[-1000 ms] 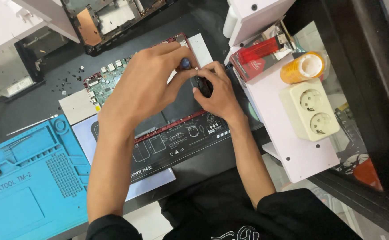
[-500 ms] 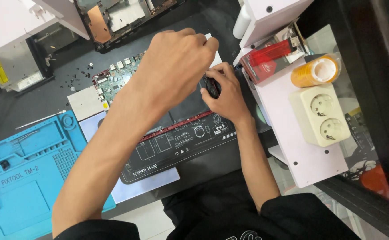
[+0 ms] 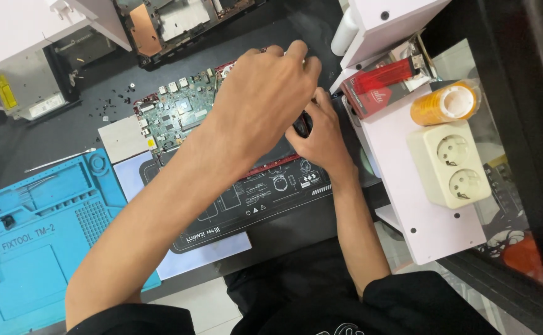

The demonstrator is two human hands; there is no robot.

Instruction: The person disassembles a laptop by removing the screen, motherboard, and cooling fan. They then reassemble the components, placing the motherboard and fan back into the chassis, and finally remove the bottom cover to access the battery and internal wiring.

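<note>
Over the black work mat [image 3: 253, 217] on the dark surface [image 3: 35, 136], both hands meet at the right end of a green circuit board [image 3: 175, 115]. Left hand [image 3: 265, 102] arches over the board with fingers curled down; can't tell what its grip has, if anything. Right hand [image 3: 321, 133] sits just beside it, grip closed narrow around a small black object [image 3: 302, 124], mostly hidden. Board lies on the mat, loose screws [image 3: 113, 102] scattered just up-left. Blue silicone mat [image 3: 35, 242] sits at far left, white shelf [image 3: 408, 186] with a double socket [image 3: 451, 164] on the right.
</note>
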